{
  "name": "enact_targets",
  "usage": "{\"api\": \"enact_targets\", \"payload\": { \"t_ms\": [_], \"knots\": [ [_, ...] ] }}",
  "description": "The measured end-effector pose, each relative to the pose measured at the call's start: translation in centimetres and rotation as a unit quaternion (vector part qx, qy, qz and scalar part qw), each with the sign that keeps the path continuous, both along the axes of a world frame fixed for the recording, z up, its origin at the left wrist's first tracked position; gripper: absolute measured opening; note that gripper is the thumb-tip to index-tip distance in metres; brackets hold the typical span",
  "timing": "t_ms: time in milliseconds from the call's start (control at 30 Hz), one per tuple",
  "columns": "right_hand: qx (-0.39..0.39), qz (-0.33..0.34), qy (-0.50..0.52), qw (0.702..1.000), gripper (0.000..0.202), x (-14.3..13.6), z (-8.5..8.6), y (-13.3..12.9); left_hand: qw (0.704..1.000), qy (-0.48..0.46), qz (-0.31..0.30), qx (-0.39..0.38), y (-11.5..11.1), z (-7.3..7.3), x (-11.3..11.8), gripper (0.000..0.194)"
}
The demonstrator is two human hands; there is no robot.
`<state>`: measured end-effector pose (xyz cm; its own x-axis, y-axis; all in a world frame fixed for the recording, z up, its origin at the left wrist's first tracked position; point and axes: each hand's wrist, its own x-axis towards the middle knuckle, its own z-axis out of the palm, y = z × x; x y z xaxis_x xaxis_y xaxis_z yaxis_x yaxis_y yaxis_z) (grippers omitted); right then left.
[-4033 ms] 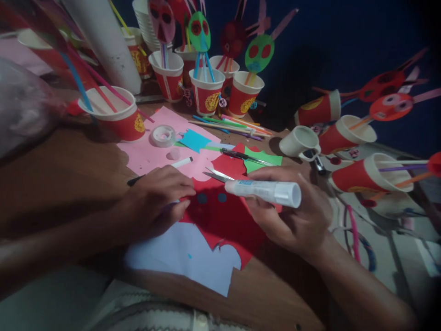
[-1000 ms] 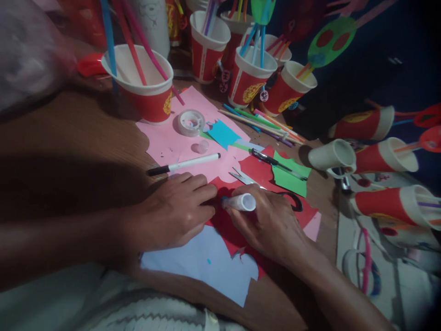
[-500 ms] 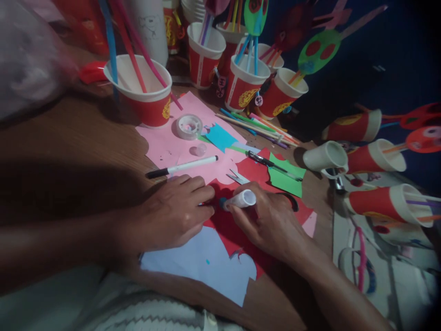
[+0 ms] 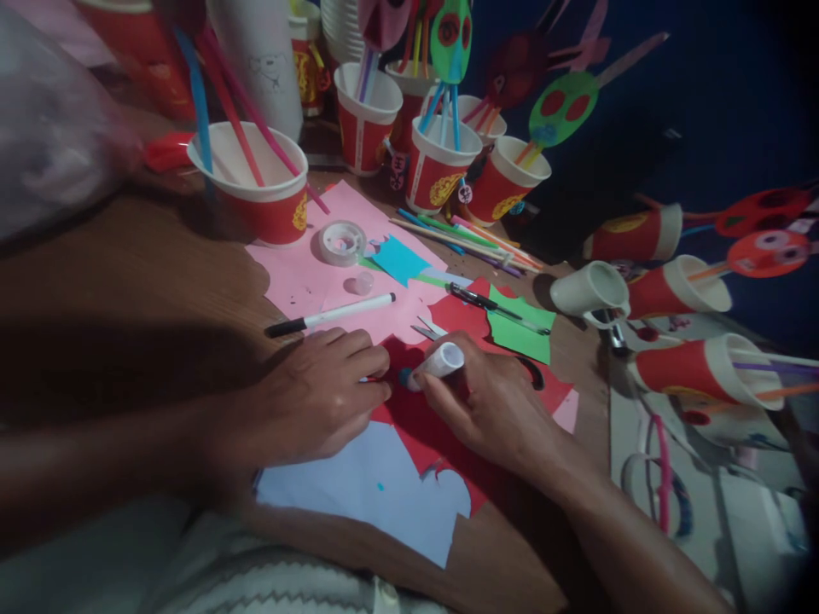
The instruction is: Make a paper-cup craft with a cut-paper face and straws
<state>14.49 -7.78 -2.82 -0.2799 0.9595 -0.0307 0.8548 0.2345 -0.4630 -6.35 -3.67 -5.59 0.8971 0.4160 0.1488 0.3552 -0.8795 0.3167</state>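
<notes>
My right hand (image 4: 477,384) grips a white glue stick (image 4: 441,362), tilted, its bluish end down over the red paper (image 4: 415,426). Close beside it, my left hand (image 4: 336,388) rests low with the fingers curled and pressed together. A small pale-blue bit shows at its fingertips, too hidden to name. Scissors (image 4: 427,328) lie partly under my right hand, blades pointing left. Above my left hand lies a white marker with a black cap (image 4: 339,314). Light blue paper (image 4: 358,486) spreads below both hands.
Pink paper (image 4: 294,264) bears a tape roll (image 4: 342,243) and a clear cap (image 4: 363,283). A black pen (image 4: 473,298) crosses green paper (image 4: 521,328). Coloured sticks (image 4: 473,241) lie behind. Red-and-white paper cups (image 4: 259,200) and a white mug (image 4: 589,290) surround the work area.
The view has shifted slightly, so most things appear a little farther left. Both hands keep nearly the same pose, the glue stick still in my right hand.
</notes>
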Motion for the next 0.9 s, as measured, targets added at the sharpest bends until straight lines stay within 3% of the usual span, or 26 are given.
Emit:
{"api": "enact_targets", "payload": {
  "t_ms": [100,233,300,400,533,667,900],
  "knots": [
    [-0.036,-0.036,0.136,0.989,0.012,0.3,0.0,0.0,1.000,-0.010,0.003,-0.007,0.0,0.0,0.0,0.016],
    [-0.091,-0.115,0.365,0.920,0.014,0.9,-0.4,0.5,0.999,-0.041,0.013,-0.019,0.1,0.1,0.3,0.017],
    [-0.120,-0.123,0.426,0.888,0.015,1.0,-0.7,0.8,0.997,-0.064,0.026,-0.037,0.2,0.0,0.5,0.018],
    [-0.139,-0.111,0.466,0.867,0.015,1.0,-0.8,0.9,0.988,-0.118,0.047,-0.083,0.4,0.0,0.5,0.015],
    [-0.077,-0.091,0.433,0.894,0.008,0.7,-0.1,0.3,0.960,-0.219,0.096,-0.147,0.7,0.4,0.5,0.009],
    [-0.026,-0.060,0.361,0.930,0.010,0.7,0.6,-0.7,0.949,-0.263,0.134,-0.111,0.9,1.0,0.4,0.010],
    [-0.014,-0.037,0.338,0.940,0.012,0.7,0.7,-1.0,0.960,-0.261,0.083,-0.060,0.7,1.1,0.6,0.018]
  ]
}}
